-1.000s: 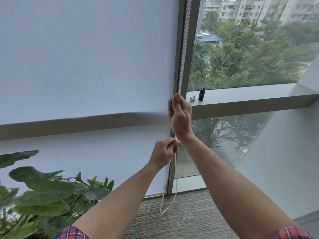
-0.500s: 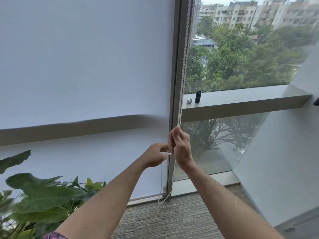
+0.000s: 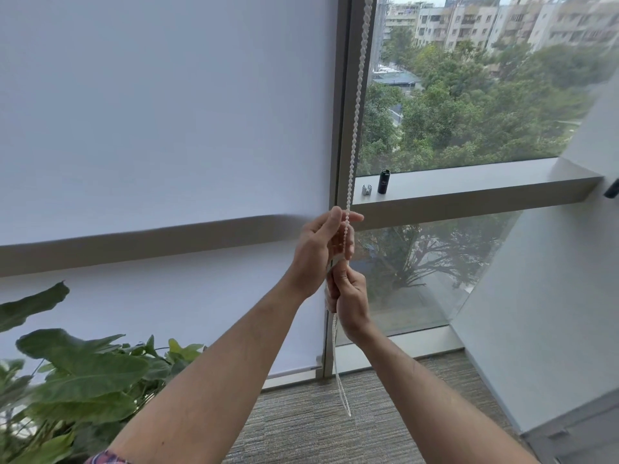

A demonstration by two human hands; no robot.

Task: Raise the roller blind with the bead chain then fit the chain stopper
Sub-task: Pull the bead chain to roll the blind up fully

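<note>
The white roller blind (image 3: pixel 167 112) covers the left window down to just above the floor. Its white bead chain (image 3: pixel 357 95) hangs twisted along the window frame, and its loop (image 3: pixel 341 390) dangles near the carpet. My left hand (image 3: pixel 315 252) is the upper one, its fingers curled around the chain at sill height. Directly below and touching it, my right hand (image 3: pixel 350 299) is fisted on the chain. A small silvery clip-like piece (image 3: pixel 366 189) lies on the sill.
A black cylinder (image 3: pixel 384 181) stands next to the silvery piece on the grey sill (image 3: pixel 485 182). A large-leafed plant (image 3: pixel 83 373) fills the lower left. A slanted white wall (image 3: pixel 542 296) closes in on the right. The floor is grey carpet (image 3: pixel 301 423).
My right hand has slid down the chain from sill height. My left hand has come up from below and now grips above the right.
</note>
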